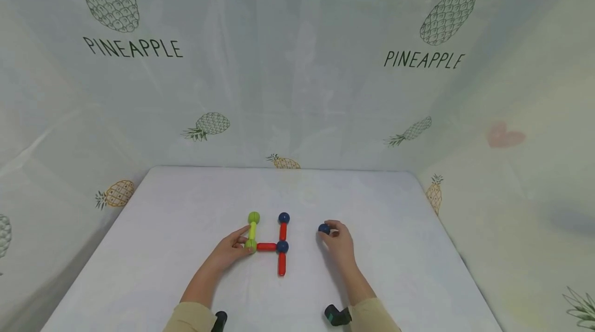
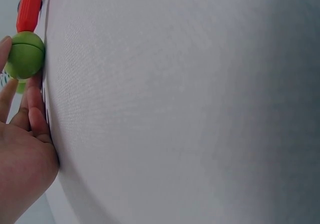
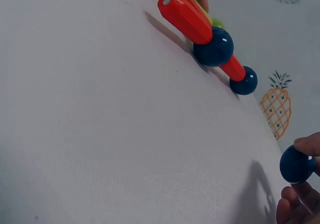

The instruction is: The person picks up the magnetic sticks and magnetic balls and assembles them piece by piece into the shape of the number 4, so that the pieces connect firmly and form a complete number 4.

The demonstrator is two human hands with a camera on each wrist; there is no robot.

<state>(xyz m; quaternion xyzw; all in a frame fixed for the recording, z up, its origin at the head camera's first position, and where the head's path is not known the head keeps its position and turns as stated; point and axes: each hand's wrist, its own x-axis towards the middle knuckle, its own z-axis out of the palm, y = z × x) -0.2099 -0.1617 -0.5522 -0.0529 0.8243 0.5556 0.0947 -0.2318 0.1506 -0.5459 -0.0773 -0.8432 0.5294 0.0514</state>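
My left hand grips the near green ball of a ball-and-stick shape, thumb on the near side and fingers behind. A yellow-green stick runs from that ball to a second green ball. To its right, a red stick joins a blue ball. Another red stick leads away to a far blue ball, and a third red stick points toward me, its near end bare. Right of the shape, my right hand pinches a loose blue ball above the table.
Everything stands on a white-covered table. Behind and beside it hangs a pale curtain printed with pineapples. Dark wrist-worn devices show near both sleeves at the bottom of the head view.
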